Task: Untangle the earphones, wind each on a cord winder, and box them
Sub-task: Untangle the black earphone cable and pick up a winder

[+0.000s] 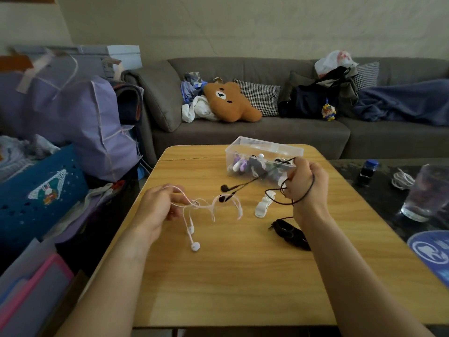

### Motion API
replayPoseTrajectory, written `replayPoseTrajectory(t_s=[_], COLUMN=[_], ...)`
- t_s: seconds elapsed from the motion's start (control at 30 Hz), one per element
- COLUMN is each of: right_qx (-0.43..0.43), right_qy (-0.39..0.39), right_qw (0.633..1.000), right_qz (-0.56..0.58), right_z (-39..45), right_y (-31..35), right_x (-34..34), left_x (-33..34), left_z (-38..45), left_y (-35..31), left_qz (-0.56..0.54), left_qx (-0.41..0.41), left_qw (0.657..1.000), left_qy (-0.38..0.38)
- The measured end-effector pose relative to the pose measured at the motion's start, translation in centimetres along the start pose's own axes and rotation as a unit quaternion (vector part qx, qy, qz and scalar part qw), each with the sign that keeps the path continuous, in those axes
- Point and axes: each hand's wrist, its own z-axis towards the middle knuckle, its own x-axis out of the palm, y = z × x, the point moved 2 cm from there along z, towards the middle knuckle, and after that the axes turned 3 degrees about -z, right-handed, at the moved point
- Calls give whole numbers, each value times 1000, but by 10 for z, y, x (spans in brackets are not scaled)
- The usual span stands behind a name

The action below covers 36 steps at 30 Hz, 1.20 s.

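Note:
My left hand (159, 205) grips the cord of the white earphones (194, 239); their two buds hang down onto the wooden table (243, 276). My right hand (306, 183) holds the cord of the black earphones (229, 188), which loops over my wrist; its buds trail toward the middle, one crossing the white cord. A white cord winder (263, 206) lies between my hands. A black cord winder (290, 233) lies by my right forearm. The clear plastic box (264, 158) stands at the table's far side with several wound earphones inside.
A grey sofa (255, 132) with a bear cushion, pillows and bags lies behind the table. Purple bags and a blue basket (41, 188) crowd the left. On the dark table at right stand a glass of water (427, 193), a small bottle and a white cable.

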Motion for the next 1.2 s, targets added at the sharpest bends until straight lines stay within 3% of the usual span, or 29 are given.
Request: replayPoseTrajectory(t_s=[0.13, 0.27, 0.4, 0.5, 0.53, 0.67, 0.77, 0.87, 0.93, 1.03, 1.1, 1.2], right_qx=[17, -1, -28, -51, -64, -82, -80, -80, -80, -82, -76, -60], right_qy=[44, 159, 210, 173, 146, 72, 48, 56, 77, 89, 92, 98], right_qw=[997, 984, 972, 969, 970, 977, 983, 989, 992, 993, 993, 993], right_qz=[57, 83, 103, 171, 186, 183, 159, 108, 54, 8, 0, -4], right_z=[-4, -16, -23, -22, -21, -11, -3, 5, 7, 9, 10, 11], right_y=[9, 17, 25, 36, 40, 49, 48, 44, 41, 38, 37, 37], right_x=[-5, 9, 20, 13, 8, -10, -19, -23, -25, -26, -27, -28], left_x=[-1, 29, 73, 88, 87, 79, 70, 63, 65, 64, 60, 53], left_z=[3, -18, -21, -21, -18, -1, 19, 41, 48, 56, 58, 49], left_y=[1, -11, 11, 21, 21, 17, 4, -23, -34, -29, -21, -23], left_qz=[36, 135, 362, 517, 531, 444, 390, 239, 192, 249, 373, 556], left_qx=[13, 152, 180, 196, 212, 257, 211, 173, 168, 138, 114, 147], left_qw=[999, 975, 893, 807, 797, 848, 894, 956, 967, 956, 913, 810], left_qy=[-13, 95, 199, 208, 195, 134, 66, 13, 8, 69, 123, 110])
